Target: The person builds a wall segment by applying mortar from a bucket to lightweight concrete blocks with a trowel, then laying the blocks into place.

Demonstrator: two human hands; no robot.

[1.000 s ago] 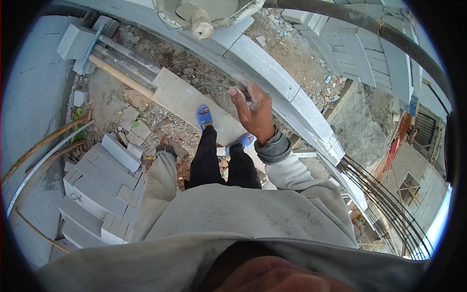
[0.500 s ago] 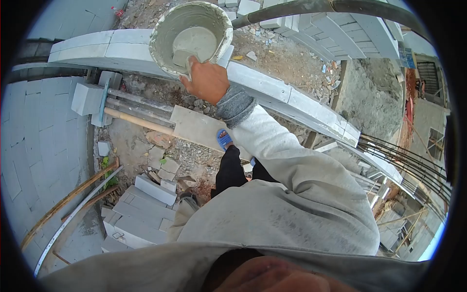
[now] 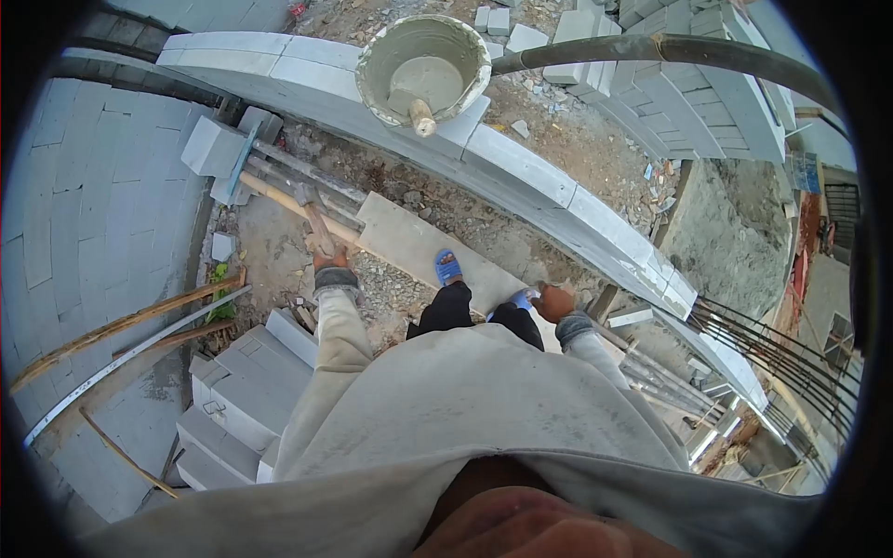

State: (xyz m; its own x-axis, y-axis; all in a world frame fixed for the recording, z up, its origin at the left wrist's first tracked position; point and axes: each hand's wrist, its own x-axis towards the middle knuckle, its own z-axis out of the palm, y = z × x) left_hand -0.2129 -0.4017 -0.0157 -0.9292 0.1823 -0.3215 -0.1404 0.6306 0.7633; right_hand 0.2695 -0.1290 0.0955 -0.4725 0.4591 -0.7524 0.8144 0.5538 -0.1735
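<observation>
My left hand is closed round the wooden handle of a hammer, whose dark head points away from me over the pipes and pole. My right hand hangs low beside my blue slipper, its fingers curled and nothing visible in them. On top of the low block wall stands a mortar bucket, wet mortar inside. A trowel rests in it, its handle sticking out over the near rim. Neither hand touches the bucket.
I stand on a plank beside several pipes. Stacked blocks lie at lower left, near leaning wooden strips. A thick dark hose arches behind the bucket. Rebar rods jut out at right.
My right hand has let go of the trowel in the bucket and dropped to my right side. My left hand has come into view with the hammer. The view has shifted, so the bucket appears further right.
</observation>
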